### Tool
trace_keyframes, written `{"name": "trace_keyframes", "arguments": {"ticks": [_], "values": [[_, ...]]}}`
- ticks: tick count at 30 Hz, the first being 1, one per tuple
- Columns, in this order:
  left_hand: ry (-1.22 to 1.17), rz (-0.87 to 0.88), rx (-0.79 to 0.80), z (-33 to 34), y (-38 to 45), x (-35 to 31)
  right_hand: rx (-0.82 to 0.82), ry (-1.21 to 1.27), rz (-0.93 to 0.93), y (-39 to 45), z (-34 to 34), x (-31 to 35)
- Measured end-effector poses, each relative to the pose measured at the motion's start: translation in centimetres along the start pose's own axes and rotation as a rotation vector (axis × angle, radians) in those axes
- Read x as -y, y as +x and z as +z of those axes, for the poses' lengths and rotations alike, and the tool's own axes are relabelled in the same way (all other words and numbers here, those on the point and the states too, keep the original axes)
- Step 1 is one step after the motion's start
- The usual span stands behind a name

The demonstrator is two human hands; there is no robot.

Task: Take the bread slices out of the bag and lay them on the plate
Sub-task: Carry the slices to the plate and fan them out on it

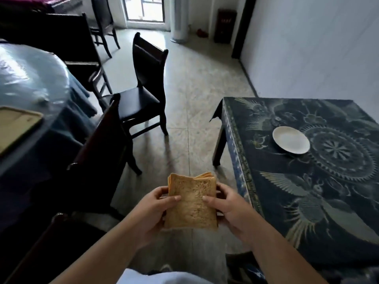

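A stack of brown bread slices (pixel 191 203) is held upright in front of me over the floor, its flat face turned toward the camera. My left hand (pixel 152 212) grips the stack's left edge and my right hand (pixel 229 210) grips its right edge, both thumbs on the front slice. No bag shows around the slices. A white round plate (pixel 290 140) with nothing on it sits on the table with the dark patterned cloth (pixel 307 191), to the right and farther away than my hands.
A dark wooden chair (pixel 143 93) stands on the tiled floor ahead. Another chair back (pixel 98 152) is near my left arm. A round table with a blue cover (pixel 30 83) at the left carries a light cutting board (pixel 16 126).
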State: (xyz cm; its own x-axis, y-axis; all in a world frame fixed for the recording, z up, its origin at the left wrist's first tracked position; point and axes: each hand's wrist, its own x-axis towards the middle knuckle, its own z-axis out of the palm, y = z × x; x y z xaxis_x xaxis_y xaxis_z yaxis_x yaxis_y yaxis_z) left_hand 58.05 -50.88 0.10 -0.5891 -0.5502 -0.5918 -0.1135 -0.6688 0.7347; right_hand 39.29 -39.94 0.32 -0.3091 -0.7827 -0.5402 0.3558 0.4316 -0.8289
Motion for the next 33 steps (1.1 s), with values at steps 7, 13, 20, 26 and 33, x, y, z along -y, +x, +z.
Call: {"name": "trace_keyframes", "arguments": {"ticks": [7, 13, 20, 26, 33], "values": [[-0.025, -0.003, 0.009, -6.6, 0.8, -4.0, 0.028, 0.035, 0.001, 4.9, 6.4, 0.9], [-0.031, -0.005, -0.031, -8.1, 3.7, -6.2, 0.149, 0.045, 0.046, 8.5, 6.9, 3.0], [-0.018, -0.006, -0.085, -7.4, 10.4, -9.6, 0.153, 0.066, 0.056, 15.8, 4.9, 6.3], [-0.036, 0.036, -0.148, -5.8, 19.1, -14.9, 0.182, 0.057, 0.071, 24.7, 2.2, 11.9], [-0.088, 0.074, -0.156, -3.8, 26.8, -20.8, 0.243, -0.016, 0.079, 33.0, -0.2, 19.1]]}}
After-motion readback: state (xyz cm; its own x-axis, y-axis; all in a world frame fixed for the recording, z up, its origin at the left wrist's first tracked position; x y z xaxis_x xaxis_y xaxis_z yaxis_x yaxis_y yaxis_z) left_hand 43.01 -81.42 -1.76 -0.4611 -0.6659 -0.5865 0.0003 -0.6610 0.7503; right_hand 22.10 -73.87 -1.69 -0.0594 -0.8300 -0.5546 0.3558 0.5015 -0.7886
